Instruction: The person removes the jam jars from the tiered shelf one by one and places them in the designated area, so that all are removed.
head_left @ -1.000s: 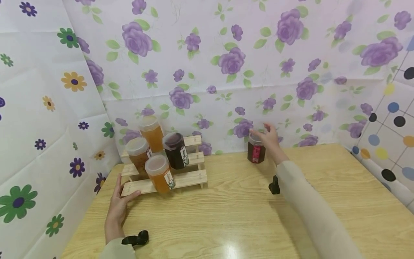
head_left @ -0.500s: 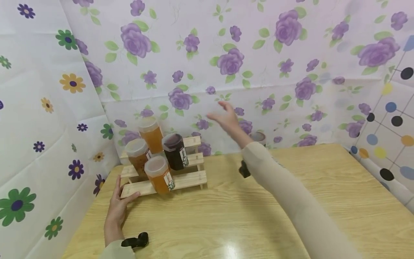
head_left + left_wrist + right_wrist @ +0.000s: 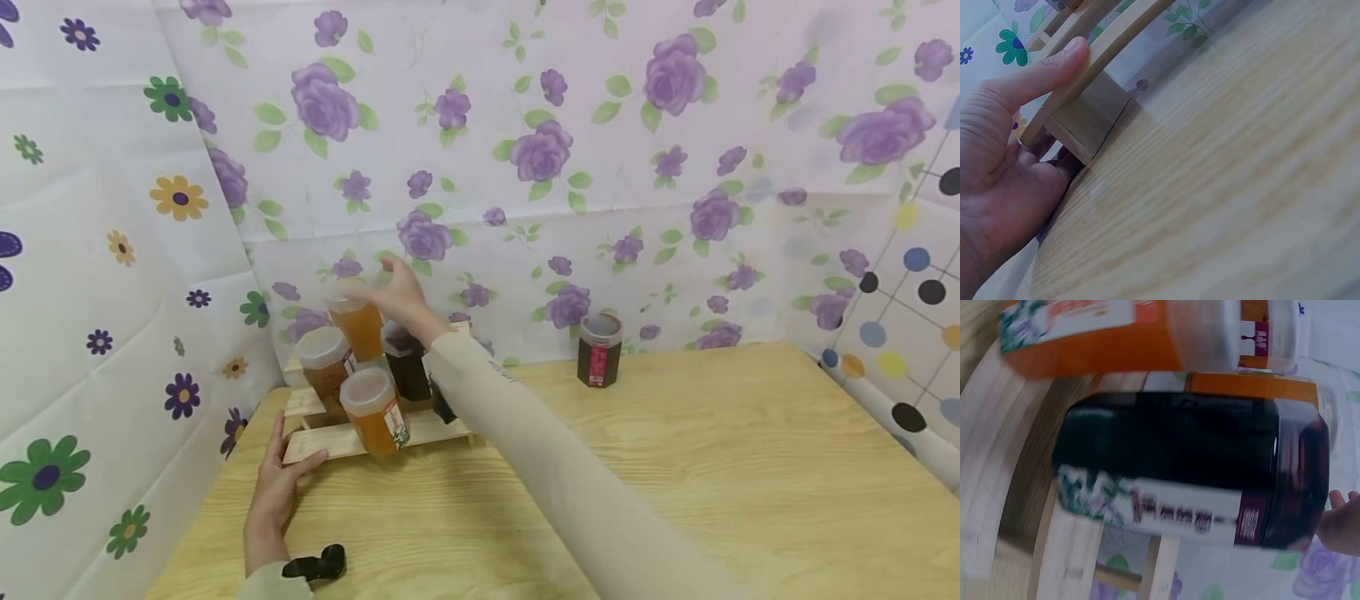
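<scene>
Pale, matt, smooth-looking wood makes up the stepped rack (image 3: 337, 438), while the bench (image 3: 675, 458) under it shows us a smooth wood-grain surface with a soft sheen. We see clear, plastic-looking walls on the rear amber jar (image 3: 362, 333) and the front orange jar (image 3: 367, 423), the latter topped by a cloudy, translucent lid (image 3: 366, 385). The dark jar (image 3: 1172, 437) looks glossy to us, its label (image 3: 1179, 509) like smooth paper. Behind hangs a creased, flower-printed sheet (image 3: 495, 100); the sleeve (image 3: 540, 454) looks like matt cloth.
</scene>
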Available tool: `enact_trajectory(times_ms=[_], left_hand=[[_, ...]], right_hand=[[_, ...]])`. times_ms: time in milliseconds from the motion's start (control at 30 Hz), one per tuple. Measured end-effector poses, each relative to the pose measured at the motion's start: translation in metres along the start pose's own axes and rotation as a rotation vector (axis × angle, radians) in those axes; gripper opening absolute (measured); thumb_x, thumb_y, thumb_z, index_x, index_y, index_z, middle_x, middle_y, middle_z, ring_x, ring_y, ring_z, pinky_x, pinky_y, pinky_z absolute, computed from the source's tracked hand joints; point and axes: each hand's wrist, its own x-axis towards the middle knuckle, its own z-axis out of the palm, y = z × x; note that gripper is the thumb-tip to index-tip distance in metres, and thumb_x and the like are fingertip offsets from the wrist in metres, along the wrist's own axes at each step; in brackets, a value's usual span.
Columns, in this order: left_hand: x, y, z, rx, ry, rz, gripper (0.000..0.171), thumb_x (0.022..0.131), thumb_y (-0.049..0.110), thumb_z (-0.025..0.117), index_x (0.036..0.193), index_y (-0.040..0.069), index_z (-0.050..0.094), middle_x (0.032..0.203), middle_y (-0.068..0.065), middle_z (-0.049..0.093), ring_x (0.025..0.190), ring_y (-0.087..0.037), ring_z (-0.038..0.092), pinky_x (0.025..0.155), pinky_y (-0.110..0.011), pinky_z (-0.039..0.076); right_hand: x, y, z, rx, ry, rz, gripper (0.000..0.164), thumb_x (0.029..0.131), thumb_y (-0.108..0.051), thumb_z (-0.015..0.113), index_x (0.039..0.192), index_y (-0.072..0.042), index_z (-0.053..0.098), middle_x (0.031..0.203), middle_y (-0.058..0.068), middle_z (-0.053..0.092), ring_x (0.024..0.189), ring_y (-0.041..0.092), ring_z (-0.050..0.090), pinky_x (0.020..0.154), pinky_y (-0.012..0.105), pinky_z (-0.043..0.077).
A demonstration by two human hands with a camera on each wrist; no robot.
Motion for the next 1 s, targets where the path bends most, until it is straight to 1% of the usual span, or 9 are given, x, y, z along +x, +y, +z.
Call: enact_trajectory(times_ms=[167, 333, 400, 533, 633, 700, 767, 900, 1000], left_hand=[[-0.003, -0.001, 0.004, -0.015, -0.013, -0.016, 0.112, 0.087, 0.007, 0.072, 0.149, 0.054, -0.007, 0.164, -0.009, 0.007, 0.130, -0.009, 0.034, 0.122, -0.041, 0.019], [-0.004, -0.004, 0.008, -0.025, -0.018, -0.020, 0.112, 0.087, 0.007, 0.072, 0.147, 0.057, -0.009, 0.165, -0.010, 0.002, 0.146, -0.029, 0.019, 0.123, -0.050, 0.016], [-0.003, -0.003, 0.006, -0.006, -0.019, -0.019, 0.111, 0.088, 0.008, 0.071, 0.145, 0.060, -0.009, 0.165, -0.010, 0.002, 0.142, -0.025, 0.026, 0.121, -0.044, 0.022], [0.002, 0.001, -0.001, 0.027, -0.030, -0.009, 0.109, 0.090, 0.009, 0.069, 0.144, 0.060, -0.010, 0.163, -0.010, 0.005, 0.121, -0.001, 0.041, 0.106, -0.020, 0.036], [0.001, 0.002, -0.004, 0.023, -0.031, -0.007, 0.109, 0.090, 0.008, 0.069, 0.145, 0.059, -0.010, 0.164, -0.011, 0.002, 0.133, -0.011, 0.038, 0.113, -0.027, 0.033], [0.000, 0.003, -0.004, 0.018, -0.026, -0.014, 0.110, 0.089, 0.009, 0.070, 0.144, 0.060, -0.010, 0.165, -0.011, -0.002, 0.142, -0.025, 0.026, 0.121, -0.042, 0.023], [-0.001, 0.003, -0.004, 0.010, -0.022, -0.015, 0.111, 0.089, 0.009, 0.071, 0.144, 0.060, -0.010, 0.165, -0.011, -0.005, 0.145, -0.030, 0.019, 0.123, -0.052, 0.014], [-0.002, 0.003, -0.002, 0.011, -0.015, -0.015, 0.110, 0.089, 0.010, 0.071, 0.144, 0.060, -0.010, 0.164, -0.011, -0.002, 0.129, -0.014, 0.033, 0.122, -0.050, 0.017], [-0.002, 0.002, 0.005, -0.010, -0.003, -0.006, 0.111, 0.088, 0.008, 0.071, 0.146, 0.058, -0.009, 0.164, -0.011, 0.001, 0.131, -0.013, 0.033, 0.123, -0.049, 0.017]], right_hand=[[0.010, 0.005, 0.019, 0.036, -0.019, 0.069, 0.094, 0.080, -0.029, 0.081, 0.155, -0.014, 0.026, 0.157, 0.007, 0.035, 0.142, 0.027, 0.038, 0.114, 0.042, 0.038], [0.017, 0.013, 0.032, -0.140, 0.001, 0.086, 0.094, 0.075, -0.039, 0.084, 0.152, -0.021, 0.033, 0.151, -0.001, 0.045, 0.133, 0.023, 0.050, 0.109, 0.042, 0.043], [0.019, 0.014, 0.035, -0.208, 0.018, 0.073, 0.090, 0.074, -0.044, 0.083, 0.150, -0.022, 0.038, 0.147, -0.001, 0.049, 0.129, 0.022, 0.053, 0.107, 0.042, 0.045], [0.021, 0.010, 0.038, -0.319, 0.036, 0.053, 0.084, 0.074, -0.047, 0.082, 0.145, -0.022, 0.046, 0.137, -0.002, 0.059, 0.120, 0.019, 0.059, 0.098, 0.037, 0.049], [0.022, 0.009, 0.041, -0.364, 0.065, 0.044, 0.078, 0.073, -0.047, 0.083, 0.140, -0.022, 0.051, 0.128, -0.003, 0.063, 0.111, 0.016, 0.062, 0.089, 0.031, 0.051], [0.022, 0.010, 0.042, -0.369, 0.096, 0.040, 0.075, 0.072, -0.048, 0.083, 0.137, -0.023, 0.054, 0.124, -0.004, 0.065, 0.108, 0.015, 0.063, 0.086, 0.029, 0.051], [0.022, 0.012, 0.044, -0.356, 0.134, 0.040, 0.073, 0.071, -0.048, 0.083, 0.134, -0.023, 0.057, 0.121, -0.004, 0.067, 0.106, 0.014, 0.063, 0.085, 0.028, 0.051], [0.021, 0.014, 0.041, -0.255, 0.213, 0.039, 0.072, 0.071, -0.043, 0.085, 0.133, -0.023, 0.057, 0.122, -0.003, 0.066, 0.109, 0.016, 0.063, 0.090, 0.029, 0.052], [0.020, 0.015, 0.036, -0.179, 0.252, 0.037, 0.073, 0.070, -0.039, 0.087, 0.135, -0.022, 0.056, 0.124, -0.001, 0.065, 0.110, 0.018, 0.063, 0.092, 0.031, 0.052]])
